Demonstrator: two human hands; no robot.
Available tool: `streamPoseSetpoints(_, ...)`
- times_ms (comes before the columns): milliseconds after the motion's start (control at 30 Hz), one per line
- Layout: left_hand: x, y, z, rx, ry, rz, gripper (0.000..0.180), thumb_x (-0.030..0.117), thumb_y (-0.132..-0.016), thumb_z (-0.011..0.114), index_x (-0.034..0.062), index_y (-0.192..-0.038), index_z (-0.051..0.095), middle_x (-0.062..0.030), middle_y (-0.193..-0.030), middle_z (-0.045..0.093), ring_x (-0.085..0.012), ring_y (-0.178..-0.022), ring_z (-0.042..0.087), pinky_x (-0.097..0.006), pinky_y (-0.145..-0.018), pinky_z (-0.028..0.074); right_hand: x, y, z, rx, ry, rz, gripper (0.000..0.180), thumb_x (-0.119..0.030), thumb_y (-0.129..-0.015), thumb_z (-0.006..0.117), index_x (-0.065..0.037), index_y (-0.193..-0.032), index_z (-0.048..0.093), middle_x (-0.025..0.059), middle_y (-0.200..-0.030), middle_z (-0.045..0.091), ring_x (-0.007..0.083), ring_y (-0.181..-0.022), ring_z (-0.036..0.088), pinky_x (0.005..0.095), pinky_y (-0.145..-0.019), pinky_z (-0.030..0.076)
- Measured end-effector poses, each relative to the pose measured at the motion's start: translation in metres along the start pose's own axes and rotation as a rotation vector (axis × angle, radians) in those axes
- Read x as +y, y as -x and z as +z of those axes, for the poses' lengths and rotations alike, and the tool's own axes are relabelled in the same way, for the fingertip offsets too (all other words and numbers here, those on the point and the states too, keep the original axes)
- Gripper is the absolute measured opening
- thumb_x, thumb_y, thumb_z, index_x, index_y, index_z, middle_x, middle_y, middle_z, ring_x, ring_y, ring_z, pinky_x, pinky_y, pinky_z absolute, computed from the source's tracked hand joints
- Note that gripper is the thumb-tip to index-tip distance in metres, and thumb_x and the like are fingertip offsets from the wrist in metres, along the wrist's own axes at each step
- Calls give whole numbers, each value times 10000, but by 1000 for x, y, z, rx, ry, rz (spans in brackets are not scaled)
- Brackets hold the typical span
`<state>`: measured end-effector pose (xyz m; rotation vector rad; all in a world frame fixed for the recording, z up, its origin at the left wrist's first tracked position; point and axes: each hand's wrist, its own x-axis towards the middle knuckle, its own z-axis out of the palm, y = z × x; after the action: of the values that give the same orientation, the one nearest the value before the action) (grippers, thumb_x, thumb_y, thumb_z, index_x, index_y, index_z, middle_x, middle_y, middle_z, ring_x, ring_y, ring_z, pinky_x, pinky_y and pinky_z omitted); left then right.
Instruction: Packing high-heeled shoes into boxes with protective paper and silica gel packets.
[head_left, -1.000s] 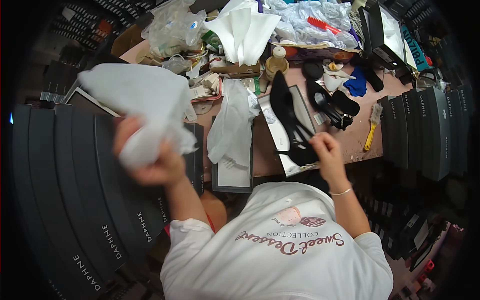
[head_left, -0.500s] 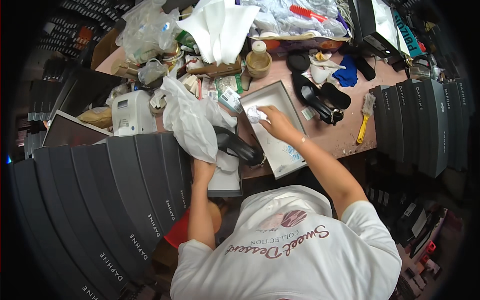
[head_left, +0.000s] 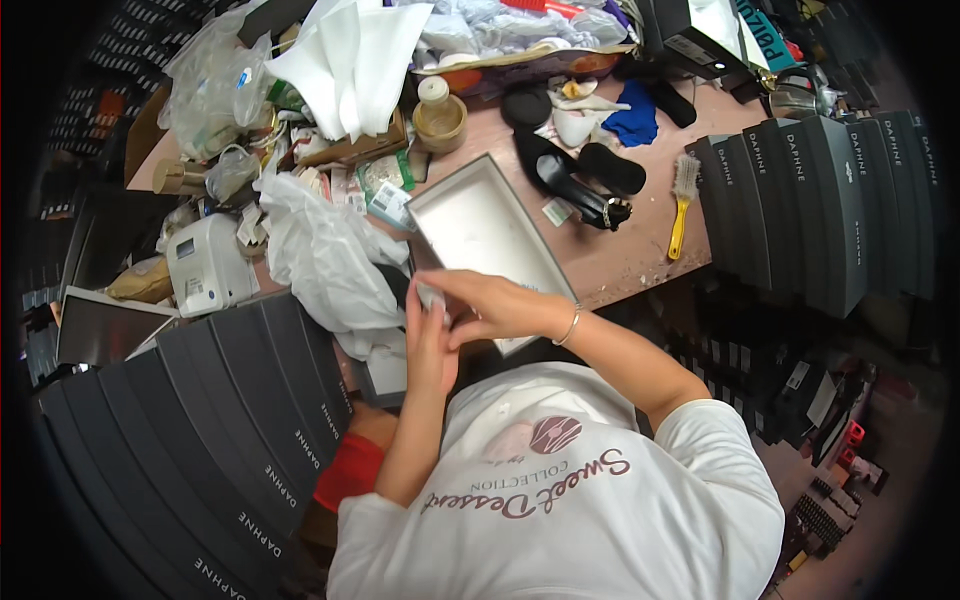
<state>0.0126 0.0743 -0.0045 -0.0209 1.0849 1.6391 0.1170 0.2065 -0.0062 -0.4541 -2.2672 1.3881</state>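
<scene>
My left hand (head_left: 430,348) and my right hand (head_left: 505,306) meet just in front of my chest. Pressed between them is a small wad of crumpled white paper (head_left: 431,297), mostly covered by the fingers. Beyond the hands lies an open white shoebox half with a grey rim (head_left: 482,222). Left of it, white tissue paper (head_left: 325,262) drapes over the table edge. One black shoe is almost wholly hidden by the tissue and my hands. Another black heeled shoe (head_left: 563,180), with a chain-like trim, rests at the right of the box.
A yellow-handled brush (head_left: 680,205) lies at the table's right. Dark shoeboxes stand in rows at left (head_left: 215,400) and right (head_left: 790,215). A white label printer (head_left: 207,265) is at far left. A capped jar (head_left: 438,118), a blue cloth (head_left: 632,115) and white sheets (head_left: 345,70) lie farther back.
My right hand has brought the crumpled paper out of the box toward me. My left hand has left the tissue paper and joined it. The view has shifted, moving the table things leftward.
</scene>
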Motion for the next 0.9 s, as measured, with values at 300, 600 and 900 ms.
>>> streamPoseSetpoints(300,-5,-13,8,-667,-1454,444,121,151,-803,630,35,-836,637,-119,-917,605,-228,-870,586,-378,-727,485,78,87,12,-531,942,183,205,-178,-810,581,-80,-989,565,150,-962,607,290,-890,624,380,-669,496)
streamPoseSetpoints(600,-83,-61,25,-1075,-2277,-143,238,225,-770,598,39,-887,687,-146,-929,676,-277,-881,657,-389,-743,523,104,104,27,-518,832,305,172,-134,-787,567,-54,-931,518,137,-831,628,287,-774,650,367,-650,524)
streamPoseSetpoints(900,-52,-48,29,-981,-2057,74,284,263,-703,624,-8,-774,670,-177,-846,643,-329,-801,644,-418,-715,512,100,109,27,-509,925,278,215,-108,-741,606,-73,-948,560,157,-912,575,276,-790,636,348,-660,523)
